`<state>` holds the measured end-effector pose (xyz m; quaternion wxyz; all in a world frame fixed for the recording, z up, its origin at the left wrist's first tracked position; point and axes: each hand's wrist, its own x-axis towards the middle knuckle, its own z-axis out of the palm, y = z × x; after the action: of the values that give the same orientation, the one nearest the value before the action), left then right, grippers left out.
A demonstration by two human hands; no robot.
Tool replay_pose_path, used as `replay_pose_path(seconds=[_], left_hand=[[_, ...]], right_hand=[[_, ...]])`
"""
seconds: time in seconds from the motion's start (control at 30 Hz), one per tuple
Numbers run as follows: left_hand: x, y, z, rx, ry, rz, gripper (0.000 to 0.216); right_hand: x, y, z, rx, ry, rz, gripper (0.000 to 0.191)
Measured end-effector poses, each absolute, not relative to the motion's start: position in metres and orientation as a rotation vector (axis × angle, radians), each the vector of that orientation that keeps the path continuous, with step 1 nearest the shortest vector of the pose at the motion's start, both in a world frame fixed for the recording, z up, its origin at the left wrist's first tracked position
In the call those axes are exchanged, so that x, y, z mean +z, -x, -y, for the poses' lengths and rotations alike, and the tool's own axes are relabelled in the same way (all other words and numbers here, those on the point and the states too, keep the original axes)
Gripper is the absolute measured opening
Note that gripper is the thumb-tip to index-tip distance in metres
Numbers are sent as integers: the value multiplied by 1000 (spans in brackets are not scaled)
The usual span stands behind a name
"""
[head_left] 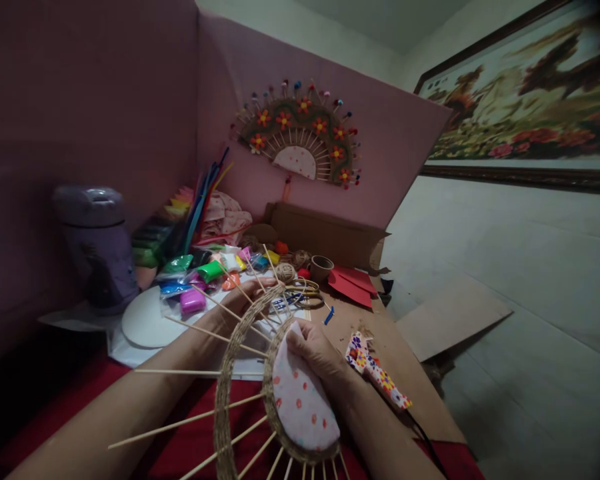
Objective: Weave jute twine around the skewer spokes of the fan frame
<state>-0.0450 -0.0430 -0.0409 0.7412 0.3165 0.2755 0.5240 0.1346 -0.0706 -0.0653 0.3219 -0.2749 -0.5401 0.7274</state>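
Note:
A half-round fan frame point(224, 400) of thin wooden sticks with braided twine bands is tilted up in front of me. Its centre is a half-circle of white cloth point(300, 407) with small red prints, edged in twine. My right hand point(320, 347) is closed on the cloth centre at its upper end, thumb on the front. Behind the sticks, my left hand point(247, 293) grips the upper end of the outer twine band; the sticks partly cover it. A patterned glue gun point(377, 377) lies to the right of my right hand.
Scissors point(307, 297), bright clay packets point(195, 300), twine balls point(285, 272), a small brown pot point(322, 267) and red sheets point(353, 287) crowd the table's back. A lilac bottle point(97, 253) stands left. A finished flowered fan point(300, 137) hangs on the pink board point(380, 153).

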Motion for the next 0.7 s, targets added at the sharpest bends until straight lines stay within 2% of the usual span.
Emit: replay_pose_path(seconds=[0.2, 0.37, 0.57, 0.7], left_hand=[[-43, 48, 44, 1179, -707, -563, 6], [-43, 50, 44, 1164, -745, -540, 12], [-45, 49, 41, 1194, -789, -586, 2], [-45, 49, 38, 1199, -812, -562, 9]], right_hand=[[-66, -134, 73, 1913, 717, 1474, 49], [-67, -134, 74, 1926, 689, 1478, 48], [-68, -135, 71, 1921, 713, 1408, 50], [-69, -136, 62, 1853, 752, 1345, 52]])
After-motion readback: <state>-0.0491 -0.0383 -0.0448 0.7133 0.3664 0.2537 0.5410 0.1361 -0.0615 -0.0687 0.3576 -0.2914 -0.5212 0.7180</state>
